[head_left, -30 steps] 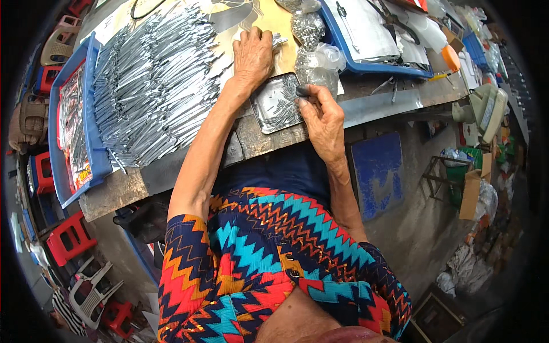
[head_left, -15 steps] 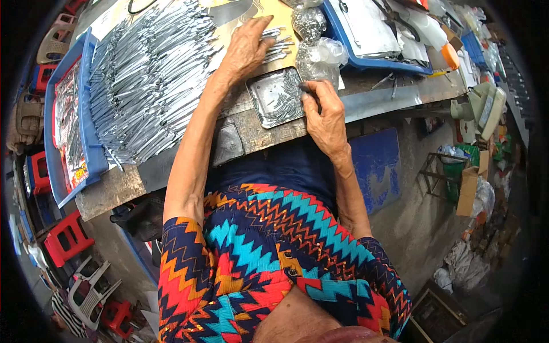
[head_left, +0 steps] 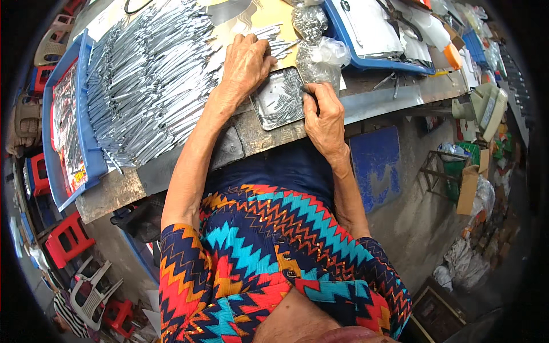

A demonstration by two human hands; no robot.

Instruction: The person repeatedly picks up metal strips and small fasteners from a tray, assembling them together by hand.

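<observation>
A broad pile of thin silvery metal rods [head_left: 154, 80] covers the left part of the workbench. My left hand [head_left: 246, 66] is curled palm down at the pile's right side, fingertips bent under and mostly hidden. A smaller group of rods [head_left: 274, 41] lies just beyond it on yellow sheeting. Below and right of that hand sits a shallow rectangular tray [head_left: 264, 117] holding many small grey metal pieces [head_left: 290, 100]. My right hand [head_left: 326, 117] is at the tray's right edge, thumb and forefinger pinched together; what they hold is too small to make out.
A blue bin [head_left: 91, 114] with packets stands at the bench's left end. Clear plastic bags [head_left: 320, 60] lie beyond the tray, beside another blue bin [head_left: 366, 67] with papers and pliers [head_left: 406, 23]. The metal-edged bench front [head_left: 383, 106] runs to the right.
My left hand has drawn slightly nearer and its outstretched fingers have curled in, beside the tray's left corner. My right hand stays at the tray's right edge, nearly unmoved.
</observation>
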